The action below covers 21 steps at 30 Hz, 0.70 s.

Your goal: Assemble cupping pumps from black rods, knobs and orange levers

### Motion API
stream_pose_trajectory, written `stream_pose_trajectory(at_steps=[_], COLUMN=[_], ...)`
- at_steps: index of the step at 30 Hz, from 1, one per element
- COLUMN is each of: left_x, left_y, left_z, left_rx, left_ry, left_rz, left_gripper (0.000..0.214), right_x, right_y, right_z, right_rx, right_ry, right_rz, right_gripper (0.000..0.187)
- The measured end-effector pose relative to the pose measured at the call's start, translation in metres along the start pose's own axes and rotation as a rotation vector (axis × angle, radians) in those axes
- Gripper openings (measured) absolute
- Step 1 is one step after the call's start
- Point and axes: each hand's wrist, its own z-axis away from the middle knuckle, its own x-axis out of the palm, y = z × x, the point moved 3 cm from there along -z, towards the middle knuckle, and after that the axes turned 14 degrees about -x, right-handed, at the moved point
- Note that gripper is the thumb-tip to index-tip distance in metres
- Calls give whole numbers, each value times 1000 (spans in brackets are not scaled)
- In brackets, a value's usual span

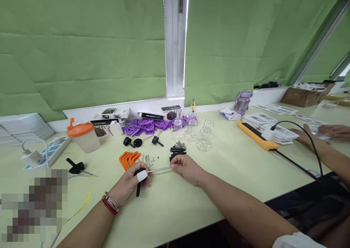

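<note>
My left hand (131,184), with a white bandage on one finger, is closed around a black knob whose stem points down at the table. A long metal screw rod (160,169) runs from that knob to the right. My right hand (186,167) pinches the rod's far end together with a small black part. Orange plastic pieces (129,158) and several loose screws (149,160) lie just beyond my hands. Small black parts (177,151) and springs (180,144) sit behind my right hand.
Purple plastic discs (147,126), clear glass cups (203,136), black knob screws (136,142), product boxes (109,127) and an orange-lidded cup (82,136) stand further back. An orange power strip (257,136) with a black cable lies right. Another person's hands (322,135) work at far right.
</note>
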Motion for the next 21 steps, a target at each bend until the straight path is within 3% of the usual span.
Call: stream_pose_trajectory(at_steps=[10,21], left_x=[-3,-1], left_y=[4,0], left_z=[4,1], left_rx=[85,75], left_ry=[59,98], left_rz=[-265,-384], left_gripper=[24,21], right_x=[1,2], right_y=[-1,2], right_z=[0,1], right_rx=[27,8], right_ry=[-9,-28], right_rz=[-90,-33], right_gripper=[24,24])
